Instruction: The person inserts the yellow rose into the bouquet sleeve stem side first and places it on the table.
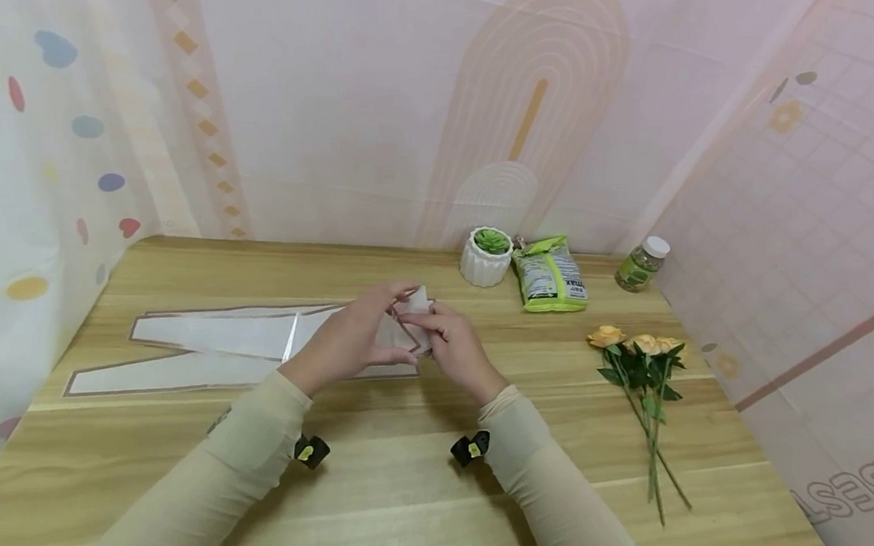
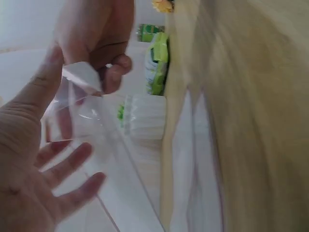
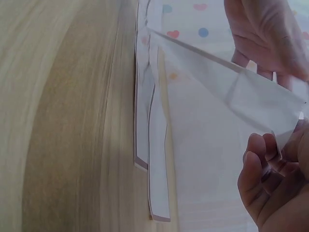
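Note:
Both hands hold up one end of a long, tapered flower sleeve [image 3: 260,99], white and translucent with a brown border. My left hand [image 1: 354,331] is cupped around it, thumb spread from the fingers. In the left wrist view, the thumb [image 2: 36,94] lies along the film while several fingers stay spread. My right hand [image 1: 459,341] pinches a corner at the sleeve's wide end, its fingers [image 3: 256,171] curled. More white sleeves [image 1: 138,374] lie overlapping on the table at the left, narrow ends pointing left.
Orange-yellow roses [image 1: 650,344] with long stems lie on the wooden table [image 1: 393,504] at the right. Along the back stand a white ribbed pot [image 1: 484,263] with a green plant, a green-and-white packet [image 1: 553,276] and a white-lidded jar [image 1: 640,267]. Patterned cloth [image 1: 326,116] hangs behind.

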`<action>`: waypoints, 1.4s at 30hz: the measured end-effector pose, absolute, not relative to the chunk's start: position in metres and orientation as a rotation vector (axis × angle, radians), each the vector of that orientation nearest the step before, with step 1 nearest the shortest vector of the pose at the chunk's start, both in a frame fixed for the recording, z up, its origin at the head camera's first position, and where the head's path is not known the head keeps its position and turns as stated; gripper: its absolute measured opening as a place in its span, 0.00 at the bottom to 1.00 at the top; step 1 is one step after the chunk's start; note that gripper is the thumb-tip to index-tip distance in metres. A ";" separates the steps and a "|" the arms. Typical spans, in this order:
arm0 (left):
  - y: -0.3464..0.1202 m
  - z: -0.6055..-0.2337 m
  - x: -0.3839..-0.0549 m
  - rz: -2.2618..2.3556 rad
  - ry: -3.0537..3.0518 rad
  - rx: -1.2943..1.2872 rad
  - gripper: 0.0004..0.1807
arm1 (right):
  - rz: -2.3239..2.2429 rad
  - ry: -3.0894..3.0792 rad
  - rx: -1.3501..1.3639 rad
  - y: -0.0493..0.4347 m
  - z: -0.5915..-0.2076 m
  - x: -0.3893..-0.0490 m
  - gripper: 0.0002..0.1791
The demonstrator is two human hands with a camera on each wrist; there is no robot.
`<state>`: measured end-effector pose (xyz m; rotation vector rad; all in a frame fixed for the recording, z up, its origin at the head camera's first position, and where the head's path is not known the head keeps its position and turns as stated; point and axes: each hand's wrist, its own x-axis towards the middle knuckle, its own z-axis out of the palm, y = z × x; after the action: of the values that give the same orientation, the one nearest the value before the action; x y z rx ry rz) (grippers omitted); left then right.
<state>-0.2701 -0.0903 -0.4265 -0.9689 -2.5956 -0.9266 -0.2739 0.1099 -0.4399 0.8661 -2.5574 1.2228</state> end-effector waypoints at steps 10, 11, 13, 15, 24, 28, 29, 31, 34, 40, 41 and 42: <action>-0.097 -0.429 -0.270 -0.485 -2.387 -1.092 0.24 | 1.269 -2.608 0.823 0.113 -0.444 -0.275 0.18; -0.097 -0.428 -0.270 -0.461 -2.370 -1.105 0.21 | 1.239 -2.620 0.824 0.113 -0.444 -0.275 0.18; -0.097 -0.426 -0.269 -0.412 -2.332 -1.135 0.16 | 1.164 -2.658 0.845 0.113 -0.443 -0.274 0.18; -0.096 -0.422 -0.267 -0.377 -2.308 -1.156 0.13 | 1.086 -2.704 0.889 0.113 -0.441 -0.274 0.18; -0.090 -0.400 -0.252 -0.197 -2.259 -1.168 0.14 | 0.944 -2.914 0.940 0.112 -0.440 -0.274 0.18; -0.087 -0.395 -0.248 -0.142 -2.255 -1.164 0.14 | 0.931 -2.923 0.939 0.114 -0.437 -0.276 0.17; -0.086 -0.394 -0.247 -0.128 -2.254 -1.168 0.14 | 0.957 -2.937 0.939 0.114 -0.436 -0.276 0.17; -0.085 -0.393 -0.245 -0.102 -2.257 -1.178 0.14 | 0.996 -2.958 0.952 0.115 -0.433 -0.276 0.19; -0.084 -0.393 -0.243 -0.061 -2.282 -1.173 0.14 | 1.006 -2.995 0.997 0.114 -0.429 -0.276 0.21; -0.082 -0.391 -0.241 -0.058 -2.326 -1.181 0.11 | 1.003 -3.063 0.997 0.113 -0.430 -0.279 0.16; -0.081 -0.391 -0.242 -0.068 -2.327 -1.195 0.12 | 1.027 -3.062 0.993 0.113 -0.431 -0.279 0.14; -0.080 -0.391 -0.242 -0.074 -2.325 -1.208 0.14 | 1.045 -3.051 0.993 0.113 -0.432 -0.279 0.13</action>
<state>-0.2416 -0.0804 -0.3907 -1.2084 -2.3254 -0.0737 -0.2790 0.1131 -0.4317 0.9931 -3.0513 1.0445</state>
